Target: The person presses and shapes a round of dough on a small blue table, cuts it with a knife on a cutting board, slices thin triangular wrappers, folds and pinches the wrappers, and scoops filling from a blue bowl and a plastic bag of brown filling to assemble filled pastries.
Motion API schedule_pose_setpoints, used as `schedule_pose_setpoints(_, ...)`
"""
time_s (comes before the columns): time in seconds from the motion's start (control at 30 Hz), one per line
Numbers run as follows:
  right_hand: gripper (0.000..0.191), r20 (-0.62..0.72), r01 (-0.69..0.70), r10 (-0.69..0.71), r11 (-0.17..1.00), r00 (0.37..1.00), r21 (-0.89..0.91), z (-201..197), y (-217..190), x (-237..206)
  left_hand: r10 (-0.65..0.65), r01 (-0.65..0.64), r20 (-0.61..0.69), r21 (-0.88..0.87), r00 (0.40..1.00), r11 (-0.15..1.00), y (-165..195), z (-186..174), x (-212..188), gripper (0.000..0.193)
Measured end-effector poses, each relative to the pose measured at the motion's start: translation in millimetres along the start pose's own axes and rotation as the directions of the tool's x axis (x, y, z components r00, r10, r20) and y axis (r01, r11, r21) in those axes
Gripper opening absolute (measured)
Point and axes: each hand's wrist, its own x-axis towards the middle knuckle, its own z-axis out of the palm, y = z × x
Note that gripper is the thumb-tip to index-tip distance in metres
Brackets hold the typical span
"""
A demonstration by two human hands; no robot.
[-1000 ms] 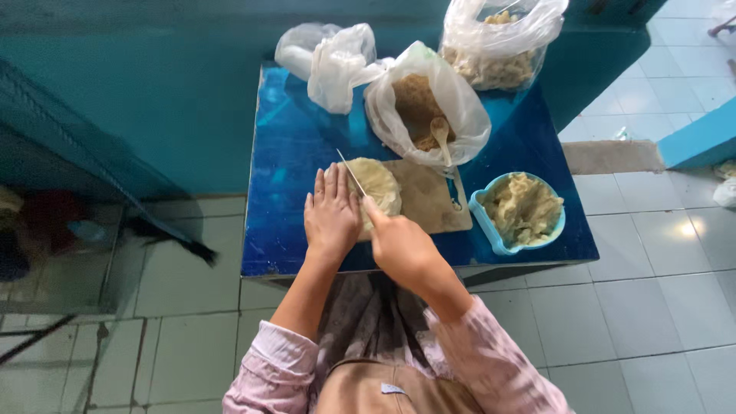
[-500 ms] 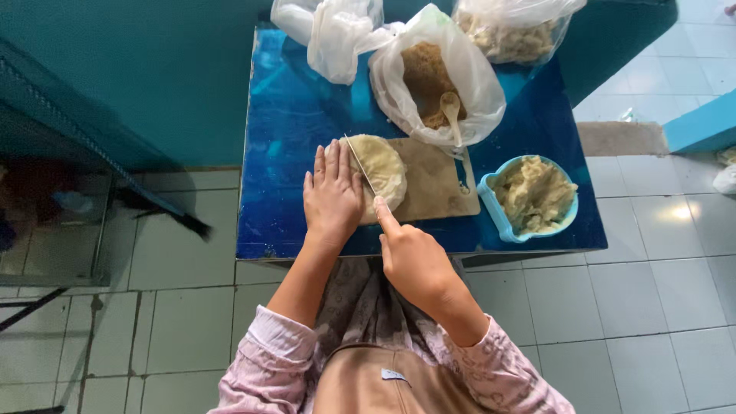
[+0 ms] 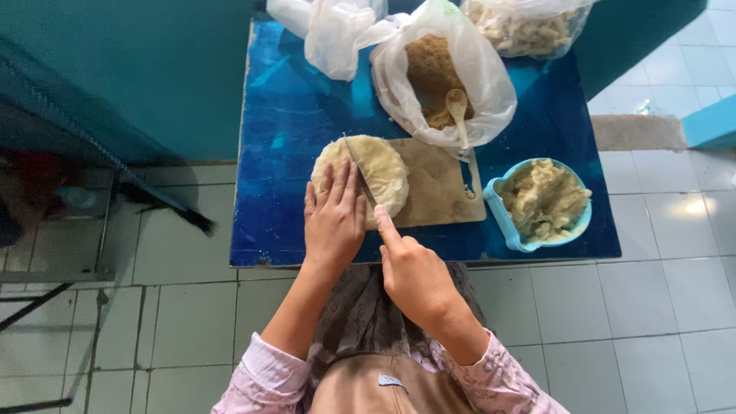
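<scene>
The left hand (image 3: 333,218) lies flat, palm down, fingers (image 3: 340,178) straight and together, pressing on the near-left part of a round pale flat cake (image 3: 379,172); the forearm runs back toward six o'clock into a pink patterned sleeve (image 3: 257,372). The cake rests on the left end of a wooden cutting board (image 3: 437,188) on the blue surface (image 3: 284,138).

A knife (image 3: 359,178) lies across the cake, its thin blade running from about five o'clock up to eleven o'clock, tip pointing away from the person. The right hand (image 3: 414,272) grips the handle, fingers curled shut around it, the index finger (image 3: 386,224) stretched along the blade's back.

At twelve o'clock from the cake sits a crumpled white plastic bag (image 3: 333,34). To its right, an open clear bag of brown crumbs (image 3: 433,80) holds a wooden spoon (image 3: 458,107), handle toward six o'clock. At one o'clock, by the far edge, another clear bag (image 3: 525,27) holds pale chunks. At three o'clock from the board stands a light blue bowl (image 3: 502,222) of pale mash.
</scene>
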Motion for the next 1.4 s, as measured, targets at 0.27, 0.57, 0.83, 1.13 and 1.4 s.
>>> schedule_pose_setpoints(0.27, 0.061, 0.02, -0.017, 0.017, 0.999, 1.0, 0.037, -4.6, -5.3, 1.6, 0.031, -0.03, -0.012, 0.085, 0.999, 0.996, -6.3, 13.0, -5.1, 0.058)
schedule_pose_setpoints(0.57, 0.061, 0.016, 0.006, -0.005, 1.0, 1.0, -0.019, -18.9, -18.4, 9.6, 0.027, -0.023, -0.029, 0.115, 0.999, 0.993, -5.9, 15.0, -2.9, 0.058)
schedule_pose_setpoints(0.83, 0.061, 0.024, 0.015, -0.014, 0.999, 1.0, -0.033, -14.7, -17.9, 23.5, 0.04, -0.033, -0.041, 0.148, 0.998, 0.988, -4.3, 14.9, 0.0, 0.057)
schedule_pose_setpoints(1.13, 0.064, 0.042, -0.031, 0.032, 0.999, 0.999, -0.025, -5.1, -13.5, 2.5, 0.026, -0.023, -0.019, 0.138, 0.999, 0.99, -10.6, 20.8, -6.1, 0.058)
schedule_pose_setpoints(1.4, 0.064, -0.015, -0.005, 0.004, 1.0, 1.0, -0.02, -5.4, -9.6, -21.5, 0.019, -0.014, -0.026, 0.155, 0.999, 0.988, -5.6, 12.4, 0.4, 0.059)
